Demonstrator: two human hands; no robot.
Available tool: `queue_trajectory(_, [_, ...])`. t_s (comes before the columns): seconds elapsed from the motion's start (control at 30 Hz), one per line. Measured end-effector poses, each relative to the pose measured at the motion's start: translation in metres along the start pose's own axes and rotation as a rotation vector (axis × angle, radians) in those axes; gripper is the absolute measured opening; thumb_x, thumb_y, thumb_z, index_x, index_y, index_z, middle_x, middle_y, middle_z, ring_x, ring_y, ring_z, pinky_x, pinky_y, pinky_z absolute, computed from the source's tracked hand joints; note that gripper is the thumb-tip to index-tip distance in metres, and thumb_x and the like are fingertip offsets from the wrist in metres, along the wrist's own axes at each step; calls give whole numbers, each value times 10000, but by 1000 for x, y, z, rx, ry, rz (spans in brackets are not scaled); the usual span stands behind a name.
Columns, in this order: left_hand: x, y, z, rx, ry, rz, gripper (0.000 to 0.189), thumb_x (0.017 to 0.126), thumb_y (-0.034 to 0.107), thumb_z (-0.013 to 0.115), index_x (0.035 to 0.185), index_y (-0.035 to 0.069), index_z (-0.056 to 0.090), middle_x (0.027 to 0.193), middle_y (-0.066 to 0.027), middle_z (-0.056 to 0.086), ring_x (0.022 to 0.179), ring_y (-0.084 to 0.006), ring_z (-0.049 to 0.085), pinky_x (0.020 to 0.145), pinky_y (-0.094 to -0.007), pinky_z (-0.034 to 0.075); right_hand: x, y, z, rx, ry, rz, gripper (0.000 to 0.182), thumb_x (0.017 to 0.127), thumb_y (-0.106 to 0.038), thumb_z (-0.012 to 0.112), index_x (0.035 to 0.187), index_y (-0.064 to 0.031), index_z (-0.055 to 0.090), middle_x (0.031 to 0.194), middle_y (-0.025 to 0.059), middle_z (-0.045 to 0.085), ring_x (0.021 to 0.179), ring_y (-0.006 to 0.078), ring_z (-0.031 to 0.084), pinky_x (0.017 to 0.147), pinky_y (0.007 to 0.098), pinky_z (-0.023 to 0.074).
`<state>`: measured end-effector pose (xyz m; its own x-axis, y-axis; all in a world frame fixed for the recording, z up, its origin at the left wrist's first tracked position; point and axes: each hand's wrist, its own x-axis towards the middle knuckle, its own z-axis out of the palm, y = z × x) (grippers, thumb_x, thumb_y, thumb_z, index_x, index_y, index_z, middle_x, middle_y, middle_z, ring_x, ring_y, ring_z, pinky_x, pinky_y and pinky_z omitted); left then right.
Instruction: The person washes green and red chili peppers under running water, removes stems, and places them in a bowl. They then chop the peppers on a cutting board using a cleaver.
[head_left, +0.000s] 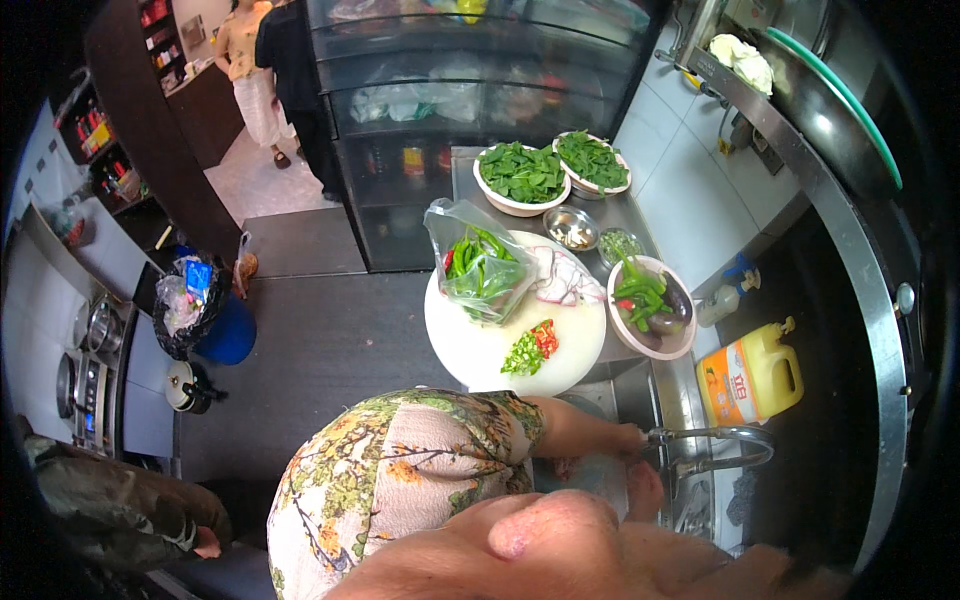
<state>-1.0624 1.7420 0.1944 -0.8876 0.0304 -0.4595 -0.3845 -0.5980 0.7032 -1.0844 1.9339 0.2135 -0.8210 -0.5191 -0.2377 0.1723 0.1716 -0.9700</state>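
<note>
My left hand (630, 439) is stretched over the sink, at the mouth of the curved metal faucet (761, 439). Below it in the picture, my right hand (643, 484) is over the same sink, partly hidden by my face. Whether either hand grips anything cannot be made out. A small reddish piece (564, 468), perhaps meat, shows in the greyish basin (592, 480) under my arm. Beside the sink, a round white cutting board (465, 352) bears chopped green chilies (525, 355), chopped red chilies (546, 337), a plastic bag of green peppers (480, 266) and a crumpled cloth (566, 279).
Bowls of leafy greens (523, 174) and of peppers with eggplant (654, 304) stand around the board. A yellow jug (750, 375) and spray bottle (727, 300) line the wall. Behind me are a blue trash bin (229, 330) and a person's sleeve (127, 510). Two people (262, 75) stand beyond.
</note>
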Motion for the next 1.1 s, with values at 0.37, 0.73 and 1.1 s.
queue_trajectory(0.37, [13,4,2,159,114,207,290,916,334,506,776,93,587,617,-70,509,530,-211,524,481,-411,418,58,21,-71,-74,57,-164,217,959,-258,477,917,-94,612,769,-25,581,659,59,507,550,203,410])
queue_trajectory(0.73, [-3,-30,-21,651,-341,193,298,919,332,492,989,59,587,721,-75,567,629,-197,551,576,-409,459,18,49,43,466,55,227,512,902,-444,459,1145,-4,557,1126,158,572,989,290,572,853,444,459])
queue_trajectory(1.1, [-79,-50,-60,677,-283,182,471,880,186,536,1308,72,378,894,-101,604,760,-197,559,715,-372,481,26,71,79,669,46,186,383,892,-381,499,970,-21,603,924,121,604,899,266,585,780,405,489])
